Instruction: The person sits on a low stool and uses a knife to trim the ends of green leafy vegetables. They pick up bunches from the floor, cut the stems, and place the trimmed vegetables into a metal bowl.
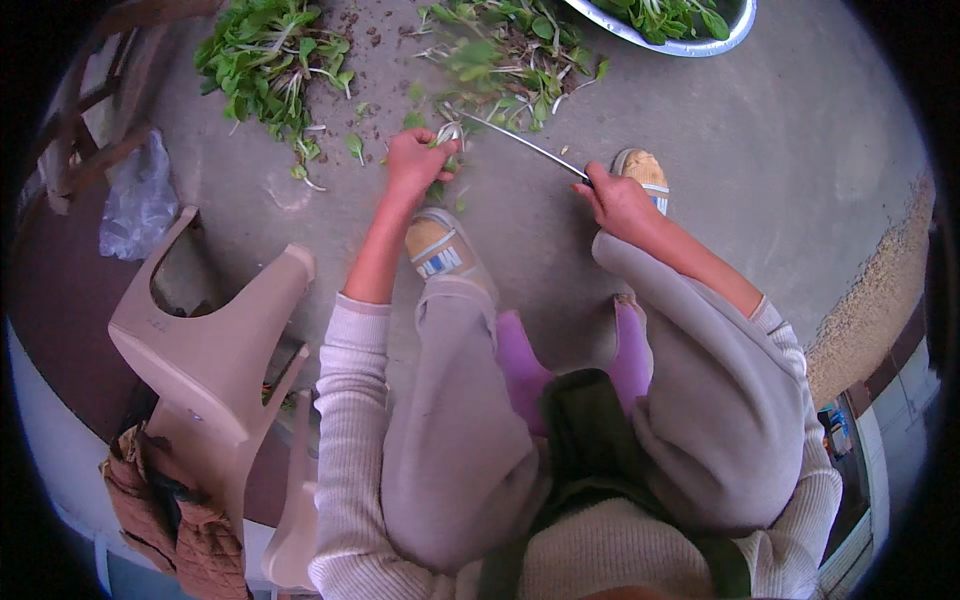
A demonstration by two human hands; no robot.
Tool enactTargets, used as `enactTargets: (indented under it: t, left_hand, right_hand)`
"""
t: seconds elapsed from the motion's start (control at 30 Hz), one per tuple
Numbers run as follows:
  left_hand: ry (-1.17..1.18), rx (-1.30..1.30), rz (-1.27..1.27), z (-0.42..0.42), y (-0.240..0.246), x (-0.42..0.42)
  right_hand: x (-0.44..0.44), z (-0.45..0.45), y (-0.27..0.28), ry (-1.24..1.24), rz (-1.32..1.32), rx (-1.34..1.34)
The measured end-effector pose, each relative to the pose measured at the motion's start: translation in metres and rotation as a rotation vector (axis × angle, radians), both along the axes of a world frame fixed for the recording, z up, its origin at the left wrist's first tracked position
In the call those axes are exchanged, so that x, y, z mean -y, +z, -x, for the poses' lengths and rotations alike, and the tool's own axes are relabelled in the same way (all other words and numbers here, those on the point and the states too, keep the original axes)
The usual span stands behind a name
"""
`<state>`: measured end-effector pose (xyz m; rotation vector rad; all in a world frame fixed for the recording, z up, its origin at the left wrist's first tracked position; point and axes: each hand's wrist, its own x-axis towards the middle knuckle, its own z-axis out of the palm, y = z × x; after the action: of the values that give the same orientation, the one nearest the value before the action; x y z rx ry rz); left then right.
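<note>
My left hand pinches a small leafy green, its white stems turned upward between thumb and fingers. Gripped in my right hand is a long, narrow-bladed knife; the fist mostly hides its handle. The blade slants up and left, its tip close above the stems in my left hand. Beyond the tip lies a loose pile of greens and trimmings, partly blurred. Another heap of leafy greens lies to the left. At the top right, a metal basin holds more greens.
Soil crumbs and stray leaves dot the concrete floor. A tipped plastic chair lies at left, with a brown quilted garment and a clear plastic bag nearby. Grain is spread at right. I sit on a purple stool.
</note>
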<state>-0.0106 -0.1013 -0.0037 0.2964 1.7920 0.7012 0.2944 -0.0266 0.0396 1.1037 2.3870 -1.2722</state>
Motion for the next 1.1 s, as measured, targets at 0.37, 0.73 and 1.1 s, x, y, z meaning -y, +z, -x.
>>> enactTargets:
  t: [0.37, 0.73, 1.1]
  left_hand:
    - [0.105, 0.109, 0.020, -0.004, -0.007, 0.004]
    - [-0.004, -0.181, 0.018, -0.014, -0.001, 0.000]
    - [-0.316, -0.458, 0.027, -0.014, 0.003, -0.005]
  right_hand:
    - [0.006, 0.003, -0.008, 0.089, -0.063, -0.001]
    - [0.005, 0.007, -0.012, 0.131, -0.102, 0.077]
    - [0.001, 0.007, -0.013, 0.106, 0.010, 0.057]
